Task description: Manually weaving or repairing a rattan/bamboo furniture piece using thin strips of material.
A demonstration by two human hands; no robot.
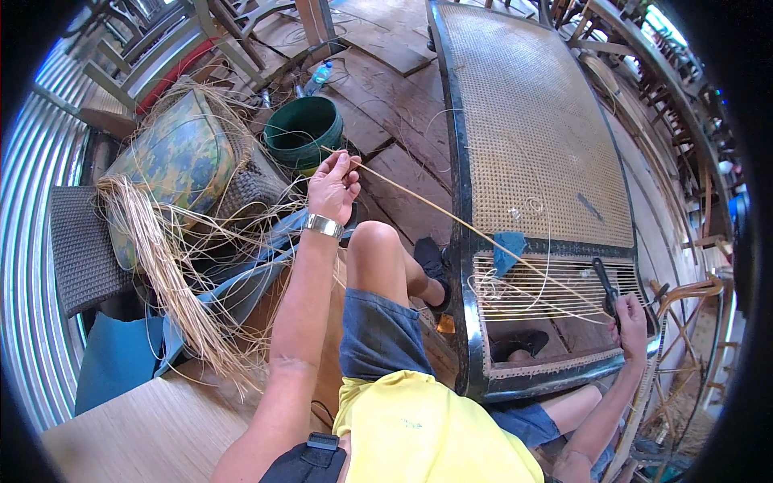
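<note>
Most of cane panel woven; near strip only strung, open gap below. Left hand fingers pinch cane strand taut. Right hand fingers closed on dark-handled tool.

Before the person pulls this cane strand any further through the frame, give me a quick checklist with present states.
1. Left hand pinches the long pale cane strand: ok.
2. Strand runs taut and unkinked toward the unfinished rows: ok.
3. Right hand grips the dark-handled tool at the weave: ok.
4. Strand's far end threaded through the black-framed woven cane panel: cannot tell.
5. Blue cloth scrap clear of the strand: not ok, the strand crosses it.
6. Loose bundle of pale cane strips within the left hand's reach: ok.
</note>
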